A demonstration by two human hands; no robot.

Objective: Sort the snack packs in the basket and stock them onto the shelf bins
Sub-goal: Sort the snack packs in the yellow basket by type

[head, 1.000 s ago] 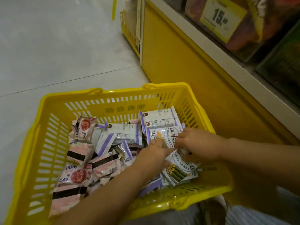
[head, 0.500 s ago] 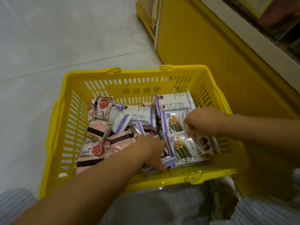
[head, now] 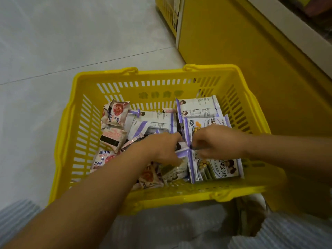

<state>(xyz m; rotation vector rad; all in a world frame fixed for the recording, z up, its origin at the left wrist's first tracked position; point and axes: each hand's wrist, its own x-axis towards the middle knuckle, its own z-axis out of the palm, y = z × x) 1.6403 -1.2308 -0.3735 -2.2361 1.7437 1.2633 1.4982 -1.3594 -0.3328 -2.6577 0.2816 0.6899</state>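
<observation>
Head view, basket: a yellow slotted plastic basket [head: 107,73] is sitting in the middle of the frame and is filling most of its width. Its far rim is lying toward the upper centre and its near rim toward the lower centre.

Head view, packs on the right: purple-and-white foil snack packs [head: 197,108] are lying inside the basket, stacked flat along its right half. One printed with green rolls is lying against the near wall at lower right of the pile.

Head view, packs on the left: pink-and-red foil snack packs [head: 116,114] are lying jumbled in the basket's left half. One with a black band is lying just below the topmost one.

Head view, left hand: the left hand [head: 161,148] is reaching in from the lower left, knuckles up. Its fingers are curling over a purple-edged pack at the centre of the pile. Motion blur is hiding whether they are actually gripping it, so I cannot tell.

Head view, right hand: the right hand [head: 219,141] is reaching in from the right edge, just beside the left hand. Its fingers are bending down onto the purple-and-white packs; whether they are pinching one I cannot tell.

Head view, surroundings: a grey tiled floor [head: 53,51] is filling the upper left. A yellow shelf base panel [head: 233,51] is rising at upper right. Blue-and-white striped clothing [head: 287,234] is showing along the bottom edge.
</observation>
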